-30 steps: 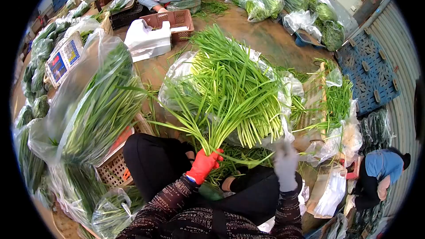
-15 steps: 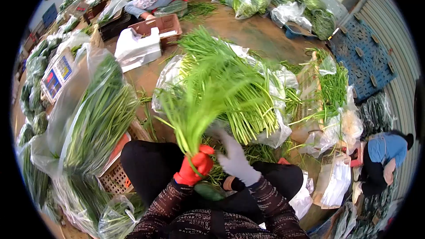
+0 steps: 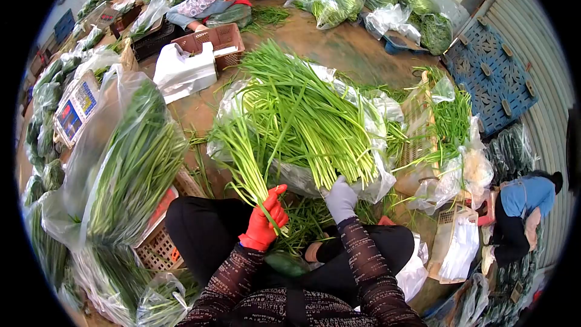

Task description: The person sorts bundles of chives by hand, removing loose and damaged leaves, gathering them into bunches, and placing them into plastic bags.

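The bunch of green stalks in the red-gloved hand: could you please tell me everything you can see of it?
The bunch is a loose sheaf of long, thin, fresh-looking stalks, pale yellow-green low down and darker green above. The red-gloved left hand grips it near its lower end. It slants up and leftward in the view, overlapping the left side of the larger heap; whether they touch is unclear. No tie shows.

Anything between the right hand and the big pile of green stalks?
Nothing visible. The grey-gloved right hand is right at the near stalk ends of the pile. Plastic sheeting shows to either side, not over those ends. The bunch in the red-gloved left hand is off to the left.
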The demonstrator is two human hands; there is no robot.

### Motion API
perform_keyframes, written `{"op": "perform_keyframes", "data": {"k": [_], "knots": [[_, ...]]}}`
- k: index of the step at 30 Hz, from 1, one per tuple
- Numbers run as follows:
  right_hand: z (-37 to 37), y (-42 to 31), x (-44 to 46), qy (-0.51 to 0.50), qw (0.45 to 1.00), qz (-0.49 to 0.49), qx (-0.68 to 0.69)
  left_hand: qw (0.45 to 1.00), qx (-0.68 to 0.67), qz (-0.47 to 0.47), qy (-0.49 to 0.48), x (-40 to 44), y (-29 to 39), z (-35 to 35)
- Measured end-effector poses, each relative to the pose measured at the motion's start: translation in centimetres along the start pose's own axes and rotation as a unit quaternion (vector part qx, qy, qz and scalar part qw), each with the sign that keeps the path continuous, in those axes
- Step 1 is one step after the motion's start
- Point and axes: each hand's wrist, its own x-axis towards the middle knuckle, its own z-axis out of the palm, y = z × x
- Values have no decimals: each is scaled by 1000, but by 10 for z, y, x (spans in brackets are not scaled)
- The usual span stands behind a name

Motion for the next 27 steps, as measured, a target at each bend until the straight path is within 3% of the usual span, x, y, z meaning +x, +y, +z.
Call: {"op": "perform_keyframes", "data": {"k": [3,6,9,11,12,13,15,16,17,19,21,23,26,27], "knots": [[-7,-2,-3,-22,1000,-14,17,1000,21,2,10,-2,0,0],[-46,-1,-16,50,996,-76,-2,1000,24,6,13,-5,2,1],[-90,18,-38,203,931,-139,269,999,30,17,24,-5,1,3],[-126,19,-62,193,834,-96,509,998,55,39,9,-5,0,6],[-135,14,-73,143,700,-50,698,998,51,40,8,-4,0,8],[-126,18,-73,144,701,-50,697,998,50,40,6,-4,-1,8],[-86,31,-63,20,667,38,744,999,25,44,3,-2,-3,6],[-75,35,-61,-185,586,60,787,999,24,45,0,-3,-2,8],[-71,42,-62,-304,504,117,799,999,17,46,5,-5,-1,9],[-81,41,-73,-294,499,107,808,998,6,54,9,-3,-1,14],[-110,31,-92,-178,555,70,809,998,26,42,32,-8,-3,17],[-110,32,-96,-111,571,7,813,999,31,13,36,-9,-11,12],[-78,28,-90,-57,676,56,732,994,48,-70,62,-8,-25,6],[-63,23,-89,-17,736,23,676,993,51,-102,36,-9,-28,8]]}}
